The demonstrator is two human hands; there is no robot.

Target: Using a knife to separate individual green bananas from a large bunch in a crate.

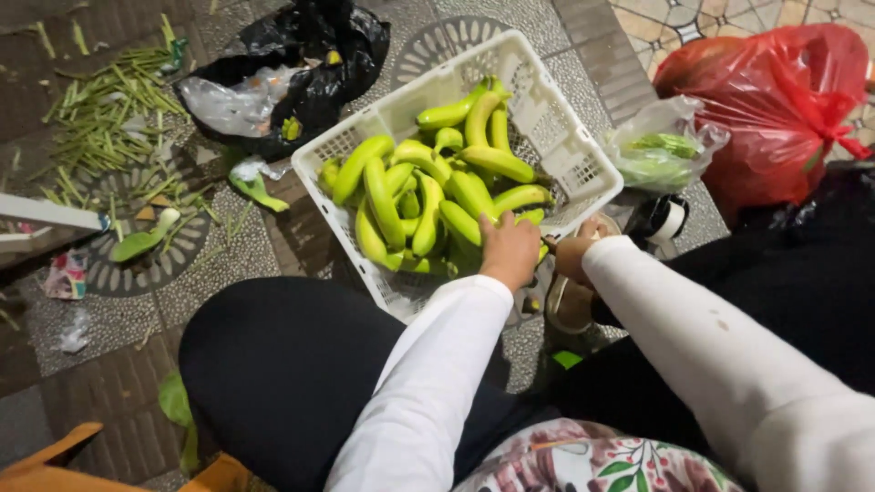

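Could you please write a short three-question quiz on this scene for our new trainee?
1. True or false: the white basket holds green bananas.
2. Which hand reaches into the basket? A) left hand B) right hand
3. What colour is the bag at the top right?

Key: 1 true. 2 A; the right hand is at the basket's near corner, outside it. 3 red.

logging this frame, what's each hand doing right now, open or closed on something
Left hand: curled over the green bananas in the white basket; grip cannot be told.
Right hand: at the basket's near corner; cannot be told.
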